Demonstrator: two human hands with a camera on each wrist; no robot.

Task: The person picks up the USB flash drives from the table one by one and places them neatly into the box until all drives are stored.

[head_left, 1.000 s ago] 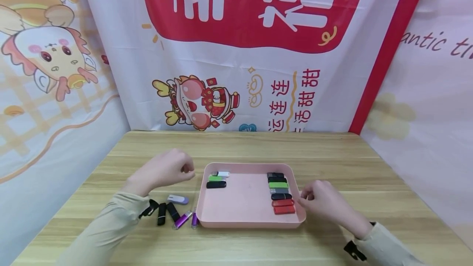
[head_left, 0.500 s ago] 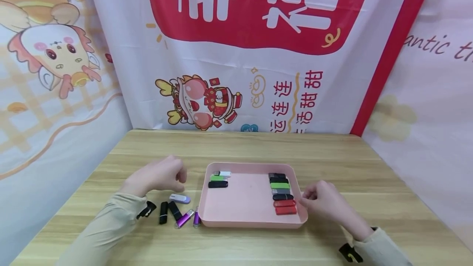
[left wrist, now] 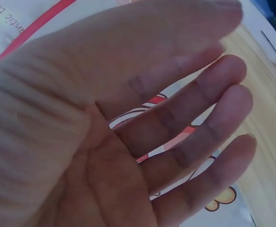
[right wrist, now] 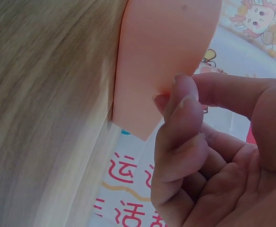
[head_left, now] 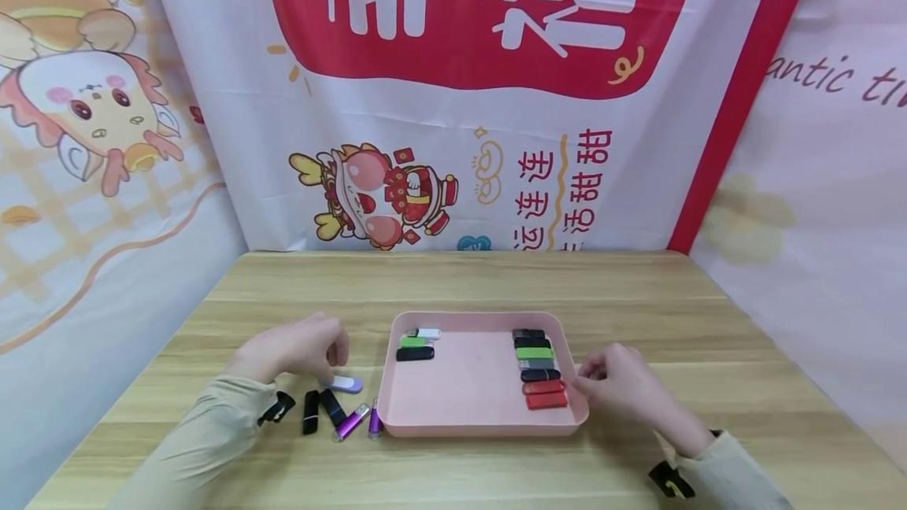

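My left hand [head_left: 301, 346] reaches down at a white and lavender USB stick [head_left: 347, 385] on the table, its fingertips right at the stick's far side. In the left wrist view its fingers are loosely extended, and the white stick [left wrist: 269, 35] shows just beyond the thumb tip. My right hand [head_left: 618, 382] pinches the right rim of a pink tray [head_left: 482, 430] between thumb and fingers, as the right wrist view also shows. Inside the tray, a white, a green and a black USB stick [head_left: 415, 353] lie at left. Several more, ending in a red one [head_left: 546, 400], form a column at right.
Left of the tray lie two black USB sticks [head_left: 310, 412] and two purple ones [head_left: 352, 421], one purple stick close against the tray wall. The wooden table [head_left: 453, 282] ends at a printed cloth backdrop [head_left: 397, 116], with cloth walls on both sides.
My left hand has come down and a little left, from above the table beside the tray to the white and lavender USB stick. The right hand has stayed at the tray's rim.
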